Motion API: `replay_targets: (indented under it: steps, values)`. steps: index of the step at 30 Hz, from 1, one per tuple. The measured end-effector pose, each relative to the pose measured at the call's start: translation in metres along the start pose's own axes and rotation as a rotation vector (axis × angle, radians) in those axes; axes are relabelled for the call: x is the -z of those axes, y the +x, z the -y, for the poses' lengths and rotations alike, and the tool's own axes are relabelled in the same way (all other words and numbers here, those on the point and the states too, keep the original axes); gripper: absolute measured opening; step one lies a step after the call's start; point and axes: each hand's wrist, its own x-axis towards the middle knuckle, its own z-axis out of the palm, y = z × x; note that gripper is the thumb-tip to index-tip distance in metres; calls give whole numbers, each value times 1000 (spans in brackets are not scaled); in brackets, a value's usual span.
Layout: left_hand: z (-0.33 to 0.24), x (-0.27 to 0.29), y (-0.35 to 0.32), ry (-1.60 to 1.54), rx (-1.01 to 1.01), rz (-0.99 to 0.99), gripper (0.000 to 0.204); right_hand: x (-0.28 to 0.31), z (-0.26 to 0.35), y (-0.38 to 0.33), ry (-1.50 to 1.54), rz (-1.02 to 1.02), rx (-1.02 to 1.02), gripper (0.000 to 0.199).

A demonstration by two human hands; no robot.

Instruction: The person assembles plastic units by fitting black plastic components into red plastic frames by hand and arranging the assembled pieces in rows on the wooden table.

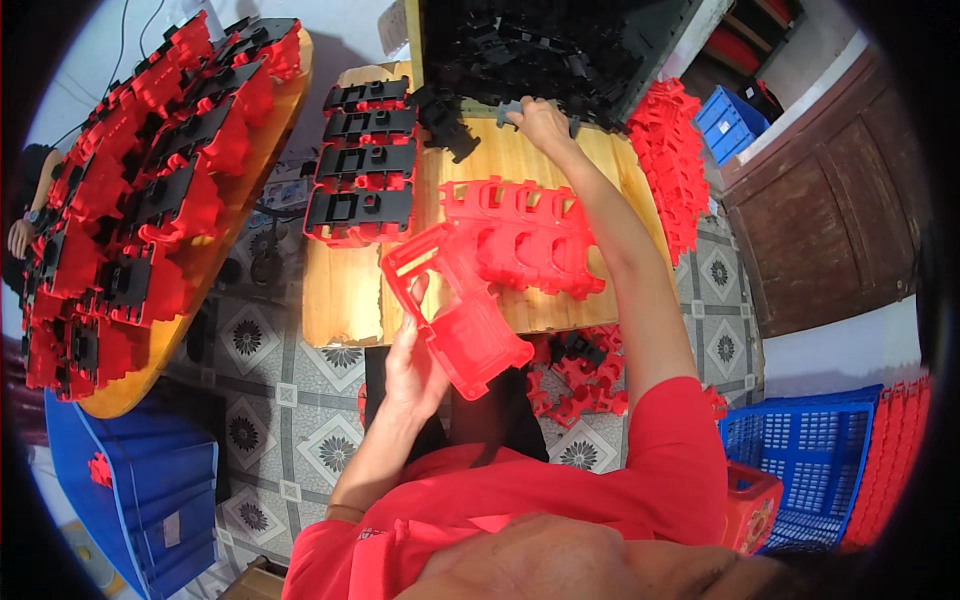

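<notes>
In my left hand is a red moulded plastic frame, tilted above the near edge of the wooden table. The fingers wrap its left side, with a thumb or finger showing through its opening. Farther off, my right hand closes on a dark grey plastic part at the mouth of a large bin heaped with black plastic parts. Beyond the held frame lies a row of joined red frames. One loose black part rests left of my right hand.
Red frames fitted with black inserts stand stacked at the table's left. More cover a second wooden table. Red frames pile up on the right. A blue bin, a blue crate and scattered red pieces surround me below.
</notes>
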Motion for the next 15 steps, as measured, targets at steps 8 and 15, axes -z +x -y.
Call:
replay_targets:
  steps: [8,15]
  values:
    - [-6,18,-6,93,-5,-72,70,21,-15,-31,144,-42,4,27]
    - [-17,28,15,55,45,-104,66,169,53,-196,722,15,451,28]
